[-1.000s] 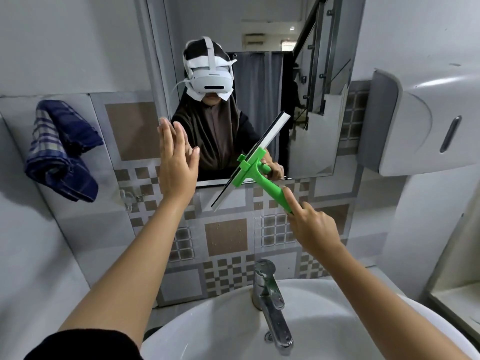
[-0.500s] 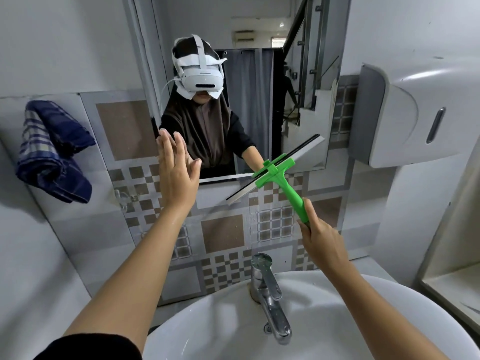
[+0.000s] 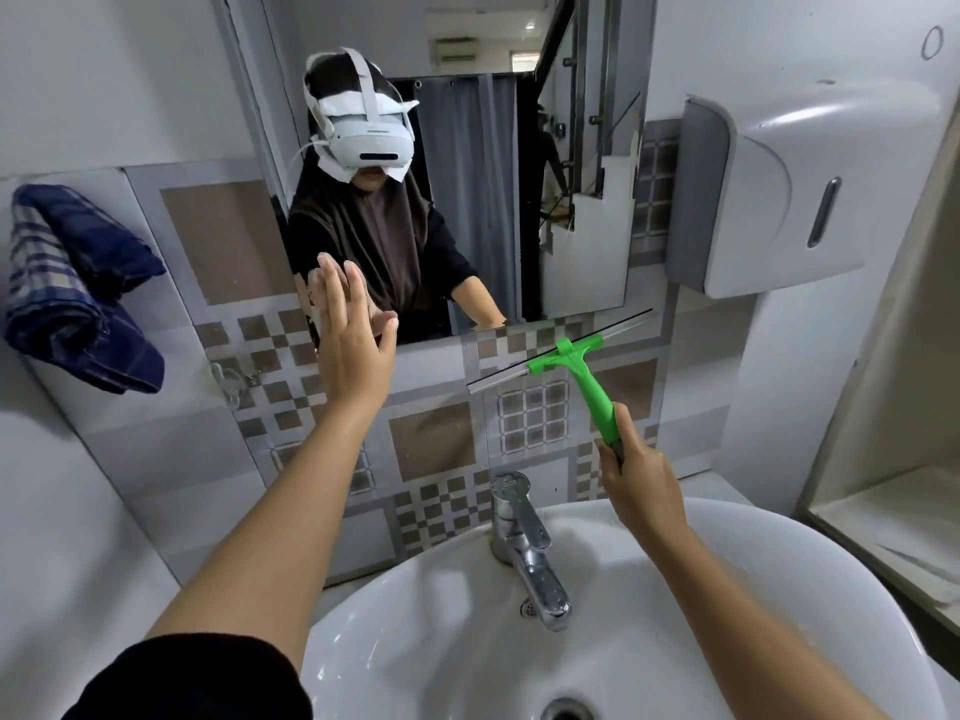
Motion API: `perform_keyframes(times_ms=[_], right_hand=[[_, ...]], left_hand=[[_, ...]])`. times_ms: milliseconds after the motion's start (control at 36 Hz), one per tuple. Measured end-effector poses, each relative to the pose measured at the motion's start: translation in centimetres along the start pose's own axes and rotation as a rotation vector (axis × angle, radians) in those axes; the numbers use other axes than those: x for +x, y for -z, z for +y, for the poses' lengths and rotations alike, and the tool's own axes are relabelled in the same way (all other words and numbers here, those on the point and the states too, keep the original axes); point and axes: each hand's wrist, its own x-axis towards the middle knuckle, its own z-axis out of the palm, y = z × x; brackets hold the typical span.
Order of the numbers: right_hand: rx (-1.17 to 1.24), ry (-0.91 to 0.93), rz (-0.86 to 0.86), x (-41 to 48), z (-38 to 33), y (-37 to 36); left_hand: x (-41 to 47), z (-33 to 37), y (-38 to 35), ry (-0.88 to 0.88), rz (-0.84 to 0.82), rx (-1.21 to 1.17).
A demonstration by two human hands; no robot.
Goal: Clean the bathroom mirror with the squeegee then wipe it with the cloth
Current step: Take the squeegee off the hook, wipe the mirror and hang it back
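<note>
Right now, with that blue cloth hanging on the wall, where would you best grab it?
Take the cloth at its bunched lower fold, coming from the front with the free left hand, which is on that side. It hangs draped down the wall in loose folds, so a pinch there should lift it off. What holds it up is hidden.

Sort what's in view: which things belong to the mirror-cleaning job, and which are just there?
Part of the job:
- mirror
- green squeegee, held in the right hand, blade below the mirror's bottom edge
- blue checked cloth, hanging on the left wall
- left hand, open, at the mirror's lower left corner

Just there:
- faucet
- sink
- white dispenser
</note>
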Motion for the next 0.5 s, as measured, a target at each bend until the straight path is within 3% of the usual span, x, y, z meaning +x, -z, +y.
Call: perform_keyframes(times_ms=[278, 417, 500], right_hand=[[0.111, 0.132, -0.007, -1.9, -0.1, 2.1], [0.207, 0.282, -0.145, 0.3, -1.1, 5.1], [0.189, 0.399, -0.228, 1.6, -2.7, 7.6]], left_hand=[[-2.3, 4.8, -0.3, -0.122, -0.169, -0.248], [-2.6, 8.5, 0.9, -0.377, -0.362, -0.355], [-2.6, 9.4, 1.6, -0.582, -0.442, -0.287]])
